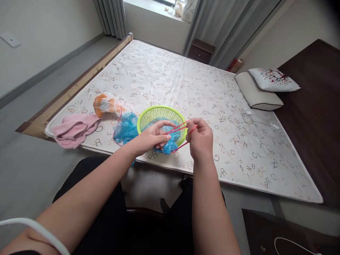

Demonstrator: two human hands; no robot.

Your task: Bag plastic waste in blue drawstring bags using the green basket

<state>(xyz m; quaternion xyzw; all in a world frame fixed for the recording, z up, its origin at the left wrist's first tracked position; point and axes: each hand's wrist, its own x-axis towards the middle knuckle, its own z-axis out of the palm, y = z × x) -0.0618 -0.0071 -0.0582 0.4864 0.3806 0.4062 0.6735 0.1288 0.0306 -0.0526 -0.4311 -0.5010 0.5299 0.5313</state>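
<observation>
Red string (178, 130) stretches between my two hands in a few strands. My left hand (155, 136) has its fingers curled, with the thumb and fingers on the string. At the right end, my right hand (200, 138) is closed around the strands. Just beyond and below them sits a lime-green plastic basket (148, 112). Thin blue plastic (170, 147) lies in it and hangs over its near rim, partly hidden by my left hand. More crumpled blue plastic (124, 128) rests left of the basket, with a loop of red string around it.
All this lies on a letter-printed mattress (186, 88). A pink cloth (75, 129) and a white-and-orange plastic bag (107, 105) are at the left. A beige bolster (256, 94) and a printed pillow (275, 79) lie at the far right, by the dark headboard (316, 106).
</observation>
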